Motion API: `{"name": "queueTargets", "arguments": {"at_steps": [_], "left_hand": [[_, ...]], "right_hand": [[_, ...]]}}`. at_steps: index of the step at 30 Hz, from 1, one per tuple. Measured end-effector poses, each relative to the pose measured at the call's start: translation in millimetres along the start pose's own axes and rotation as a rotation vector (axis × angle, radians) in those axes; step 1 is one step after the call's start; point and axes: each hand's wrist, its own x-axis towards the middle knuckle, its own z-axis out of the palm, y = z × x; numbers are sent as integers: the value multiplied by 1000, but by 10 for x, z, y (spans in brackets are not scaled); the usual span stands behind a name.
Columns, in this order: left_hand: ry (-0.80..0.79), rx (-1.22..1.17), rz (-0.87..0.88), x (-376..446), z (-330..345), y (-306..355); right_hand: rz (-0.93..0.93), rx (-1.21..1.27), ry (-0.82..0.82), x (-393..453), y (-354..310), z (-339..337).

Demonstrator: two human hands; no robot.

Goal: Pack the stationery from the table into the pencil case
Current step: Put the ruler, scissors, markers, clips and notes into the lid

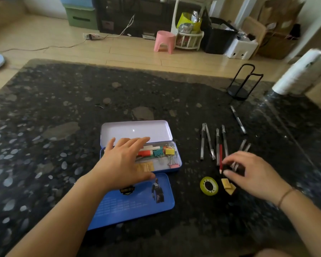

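The blue tin pencil case [176, 168] lies open mid-table, its white-lined lid [135, 130] tipped back. A second blue printed lid [137, 203] lies in front of it. Inside are a yellow binder clip [170, 151], a teal clip [157, 152] and red and white pieces. My left hand [122, 162] rests flat over the case's left half, fingers apart, holding nothing. To the right lie several clear pens [209, 143], a red pencil [220, 156], a black pen [238, 119], a yellow-green tape roll [208, 186] and yellow erasers [228, 185]. My right hand [252, 171] pinches two blurred grey pens [244, 144].
A black wire stand [239, 86] sits at the back right of the dark speckled table [63, 108], with a white roll [300, 75] beyond it. On the floor past the table's far edge are a pink stool [164, 41], bins and boxes.
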Motion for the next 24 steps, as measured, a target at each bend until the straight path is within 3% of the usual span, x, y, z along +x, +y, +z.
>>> {"name": "queueTargets", "arguments": {"at_steps": [5, 15, 20, 24], "left_hand": [[56, 27, 12, -184, -47, -149], [113, 59, -62, -446, -57, -420], [80, 36, -103, -647, -149, -404], [-106, 92, -344, -907, -365, -446]], "right_hand": [[-216, -100, -118, -171, -145, 109], [-255, -148, -130, -273, -238, 217], [-288, -177, -111, -250, -486, 222], [-280, -147, 4, -235, -981, 302]]}}
